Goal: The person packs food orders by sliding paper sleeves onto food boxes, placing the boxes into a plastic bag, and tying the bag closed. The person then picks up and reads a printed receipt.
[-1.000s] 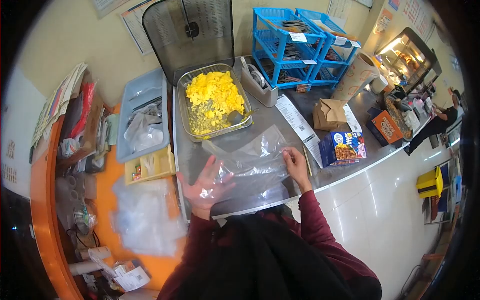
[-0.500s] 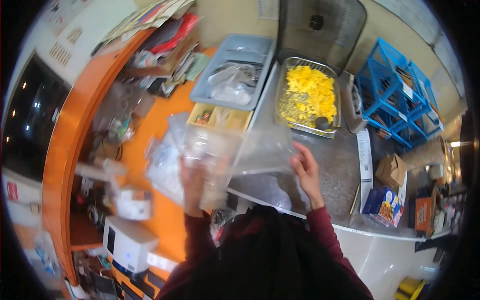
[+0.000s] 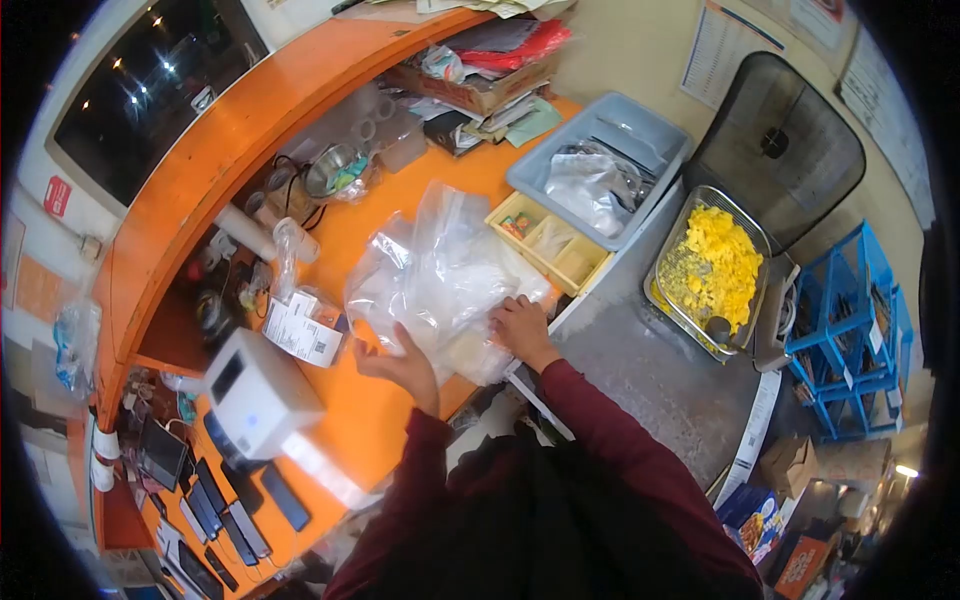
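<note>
A heap of clear plastic bags (image 3: pixel 450 265) lies on the orange table (image 3: pixel 350 425), right in front of the person. The left hand (image 3: pixel 402 368) is open, fingers loosely bent, at the heap's near edge. The right hand (image 3: pixel 522 328) rests on the bags, fingers curled; from where I stand I can't tell whether it grips any. Just beyond sits a small yellow box (image 3: pixel 545 265), beside a blue-grey tub (image 3: pixel 530 186).

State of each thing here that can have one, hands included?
Plastic bags: loosely piled
Right hand: on the bags, fingers bent
Left hand: open, fingers apart
Food tray: uncovered
Dark lid: raised
Blue-grey bin: open, holding items
Divided box: open-topped
</note>
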`<state>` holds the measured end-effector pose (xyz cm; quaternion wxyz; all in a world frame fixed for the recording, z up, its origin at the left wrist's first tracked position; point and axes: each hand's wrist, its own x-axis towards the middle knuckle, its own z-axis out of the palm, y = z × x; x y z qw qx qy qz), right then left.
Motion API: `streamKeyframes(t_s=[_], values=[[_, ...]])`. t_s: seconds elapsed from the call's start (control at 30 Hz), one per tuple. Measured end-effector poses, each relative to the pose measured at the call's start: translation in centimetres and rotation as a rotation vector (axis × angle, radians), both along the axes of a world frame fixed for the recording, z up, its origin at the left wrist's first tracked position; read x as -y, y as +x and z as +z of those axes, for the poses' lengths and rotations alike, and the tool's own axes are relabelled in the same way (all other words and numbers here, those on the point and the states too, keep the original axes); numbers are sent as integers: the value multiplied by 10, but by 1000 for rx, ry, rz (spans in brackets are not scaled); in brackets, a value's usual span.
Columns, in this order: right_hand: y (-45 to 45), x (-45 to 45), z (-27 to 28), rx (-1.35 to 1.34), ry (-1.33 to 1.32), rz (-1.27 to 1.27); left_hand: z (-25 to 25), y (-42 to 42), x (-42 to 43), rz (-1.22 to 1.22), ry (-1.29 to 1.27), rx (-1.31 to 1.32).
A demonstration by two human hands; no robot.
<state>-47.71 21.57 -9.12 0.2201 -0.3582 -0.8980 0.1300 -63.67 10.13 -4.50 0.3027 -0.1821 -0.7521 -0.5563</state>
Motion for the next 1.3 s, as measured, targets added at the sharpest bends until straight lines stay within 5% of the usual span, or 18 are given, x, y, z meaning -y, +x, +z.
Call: streamKeyframes(t_s=[0.07, 0.13, 0.27, 0.37, 0.4, 0.5, 0.63, 0.77, 1.03, 1.3], values=[[2, -10, 15, 68, 21, 74, -17, 30, 28, -374, -191, 117], [-5, -22, 30, 70, 67, 148, -33, 25, 24, -1007, -490, 57], [-21, -37, 37, -39, 64, 220, 0, 35, -11, -779, -637, -328], [-16, -29, 36, -283, -106, 223, -37, -8, -30, -837, -634, -219], [-13, -23, 34, -392, -174, 228, -21, -9, -30, -868, -487, 35], [5, -14, 20, -69, -84, 445, -12, -23, -45, -877, -379, 175], [-6, -31, 6, -116, 115, 440, 19, -4, -50, -545, -447, -394], [-9, -32, -1, -42, 14, 356, -22, 19, -29, -989, -604, -258], [-25, -35, 30, -112, 70, 316, -43, 9, -31, -825, -511, -137], [-8, -7, 135, -389, -324, 327, -42, 5, -35, -791, -602, -213]])
